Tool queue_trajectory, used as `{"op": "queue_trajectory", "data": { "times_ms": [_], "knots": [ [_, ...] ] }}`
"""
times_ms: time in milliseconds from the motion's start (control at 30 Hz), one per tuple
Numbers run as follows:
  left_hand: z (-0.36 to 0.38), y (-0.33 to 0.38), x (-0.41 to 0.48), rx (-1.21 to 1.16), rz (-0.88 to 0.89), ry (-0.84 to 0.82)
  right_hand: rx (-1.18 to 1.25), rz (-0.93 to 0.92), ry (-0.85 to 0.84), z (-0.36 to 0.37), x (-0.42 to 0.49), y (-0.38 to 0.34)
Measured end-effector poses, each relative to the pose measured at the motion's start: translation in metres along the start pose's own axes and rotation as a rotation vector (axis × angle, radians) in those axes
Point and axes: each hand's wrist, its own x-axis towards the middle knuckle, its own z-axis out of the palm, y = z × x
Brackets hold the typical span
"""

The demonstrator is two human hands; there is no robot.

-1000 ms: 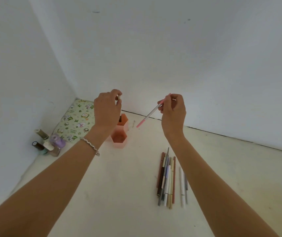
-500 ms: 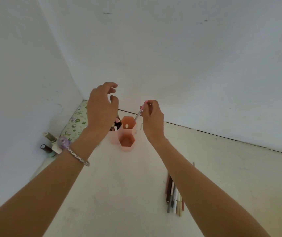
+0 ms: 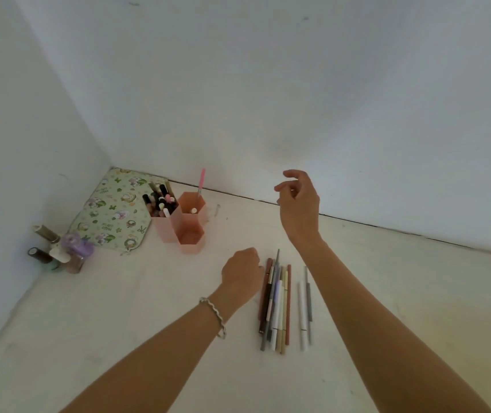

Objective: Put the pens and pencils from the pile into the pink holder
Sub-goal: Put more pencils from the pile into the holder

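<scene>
The pink pen [image 3: 201, 181] now stands in the holder [image 3: 191, 217], released by the right hand [image 3: 299, 208], its grip spread and empty. The left hand [image 3: 242, 274], fingers curled, has dropped to the pile [image 3: 277, 302] on the desk [image 3: 119, 308]; whether it pinches a pen yet cannot be told.

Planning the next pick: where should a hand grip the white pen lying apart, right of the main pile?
Pinch the white pen across its barrel near the middle, coming straight down from above. It lies flat on the table, with bare surface on its left toward the pile; a thin grey pen sits close on its right, so keep the fingers narrow.
</scene>
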Motion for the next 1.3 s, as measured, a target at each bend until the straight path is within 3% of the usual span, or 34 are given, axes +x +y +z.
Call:
{"op": "queue_trajectory", "data": {
  "times_ms": [333,500,700,800,967,1033,1167,1300],
  "knots": [
    [0.022,0.014,0.014,0.065,-0.094,0.065,-0.026,0.111,-0.001,-0.042,-0.019,0.037],
    [0.027,0.018,0.018,0.136,-0.056,0.063,-0.012,0.136,0.011,-0.048,-0.022,0.045],
    [0.016,0.022,0.017,0.048,-0.057,0.051,-0.044,0.165,0.006,-0.055,-0.02,0.053],
    [-0.015,0.022,0.017,-0.149,-0.041,0.19,-0.196,0.22,-0.067,-0.055,-0.018,0.059],
    [-0.071,0.021,0.013,-0.371,0.09,0.446,-0.571,0.364,-0.396,-0.031,-0.027,0.074],
    [-0.085,0.02,0.011,-0.424,0.128,0.515,-0.684,0.364,-0.428,-0.018,-0.033,0.08],
    [-0.095,0.015,0.005,-0.489,0.165,0.558,-0.936,0.195,-0.429,-0.001,-0.045,0.084],
    [-0.096,0.0,-0.003,-0.513,0.16,0.602,-0.877,0.201,-0.43,0.01,-0.044,0.084]
  ]
}}
